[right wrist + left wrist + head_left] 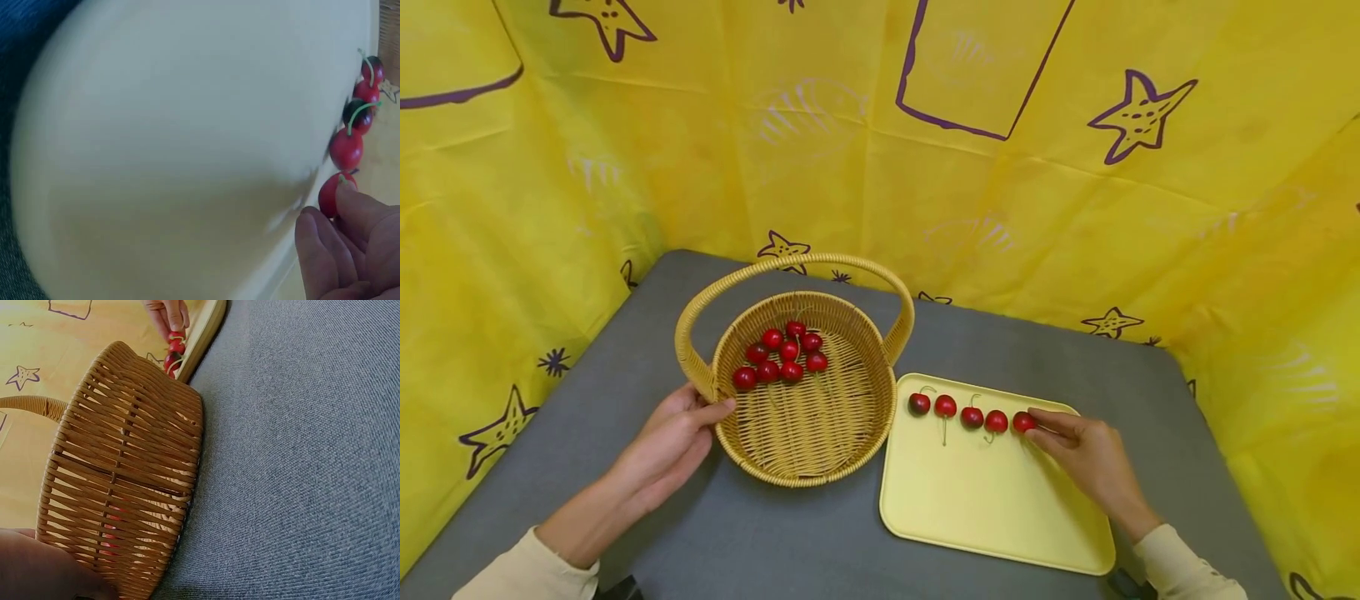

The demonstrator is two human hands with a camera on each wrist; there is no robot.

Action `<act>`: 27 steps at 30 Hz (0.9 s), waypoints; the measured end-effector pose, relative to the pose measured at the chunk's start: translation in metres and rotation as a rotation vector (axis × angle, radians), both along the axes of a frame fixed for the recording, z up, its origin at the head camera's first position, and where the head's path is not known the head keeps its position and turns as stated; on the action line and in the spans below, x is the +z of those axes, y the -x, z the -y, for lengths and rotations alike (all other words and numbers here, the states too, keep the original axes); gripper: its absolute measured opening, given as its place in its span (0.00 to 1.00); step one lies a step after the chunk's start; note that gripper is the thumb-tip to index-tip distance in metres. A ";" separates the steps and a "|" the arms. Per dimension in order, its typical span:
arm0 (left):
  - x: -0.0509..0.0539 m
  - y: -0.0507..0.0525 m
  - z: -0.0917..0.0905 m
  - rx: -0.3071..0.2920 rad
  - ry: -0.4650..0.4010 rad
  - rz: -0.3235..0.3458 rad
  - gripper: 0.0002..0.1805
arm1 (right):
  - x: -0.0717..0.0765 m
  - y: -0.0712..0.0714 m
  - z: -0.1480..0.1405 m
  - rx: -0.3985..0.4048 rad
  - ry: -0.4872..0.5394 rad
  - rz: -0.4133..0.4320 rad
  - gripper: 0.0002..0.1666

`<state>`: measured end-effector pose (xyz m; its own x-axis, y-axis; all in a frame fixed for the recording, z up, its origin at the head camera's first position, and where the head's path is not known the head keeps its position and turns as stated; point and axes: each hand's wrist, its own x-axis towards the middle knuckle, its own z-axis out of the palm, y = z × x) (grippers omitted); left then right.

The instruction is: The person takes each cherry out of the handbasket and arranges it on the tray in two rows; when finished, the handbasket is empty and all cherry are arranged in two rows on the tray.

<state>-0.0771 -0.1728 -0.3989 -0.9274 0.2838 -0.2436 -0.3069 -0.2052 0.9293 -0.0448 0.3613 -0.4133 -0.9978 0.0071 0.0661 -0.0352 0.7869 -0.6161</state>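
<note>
At the right end of a row of cherries, my right hand (pixel 1088 457) pinches a red cherry (pixel 336 195) between thumb and fingers. The other cherries (pixel 972 417) of that row lie along the far side of a pale yellow tray (pixel 977 508), their stems showing. My left hand (pixel 681 433) holds the left rim of a round wicker basket (pixel 808 425), thumb over the edge by the handle's foot. Several cherries (pixel 789 350) sit together inside the basket, toward its far left. In the left wrist view the basket's woven side hides most of them.
The basket's tall arched handle (pixel 797 260) rises above it. Its right side stands close against the tray's left edge. A grey cloth (pixel 760 542) covers the table. Yellow curtains (pixel 820 167) with purple starfish drawings hang behind and on both sides.
</note>
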 end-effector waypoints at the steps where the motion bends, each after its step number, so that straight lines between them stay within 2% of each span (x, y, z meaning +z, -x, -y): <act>1: 0.000 0.000 0.000 -0.001 0.000 0.001 0.39 | 0.000 0.000 0.001 -0.002 0.000 0.006 0.21; 4: 0.000 0.000 0.000 -0.002 -0.003 0.005 0.39 | 0.000 0.000 0.002 -0.004 -0.016 0.015 0.22; 9: -0.001 0.001 -0.001 -0.001 -0.004 0.002 0.38 | -0.001 0.001 0.003 0.008 -0.089 -0.033 0.21; 21: -0.001 0.000 -0.001 -0.001 -0.010 0.008 0.40 | -0.006 -0.001 0.006 0.038 -0.072 -0.039 0.22; 27: 0.000 0.000 -0.002 0.012 -0.018 -0.004 0.40 | -0.006 0.000 0.003 0.067 -0.110 -0.112 0.20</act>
<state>-0.0771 -0.1703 -0.3994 -0.9319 0.2765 -0.2348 -0.3004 -0.2253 0.9268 -0.0452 0.3584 -0.4196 -0.9821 -0.0726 0.1738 -0.1536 0.8428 -0.5158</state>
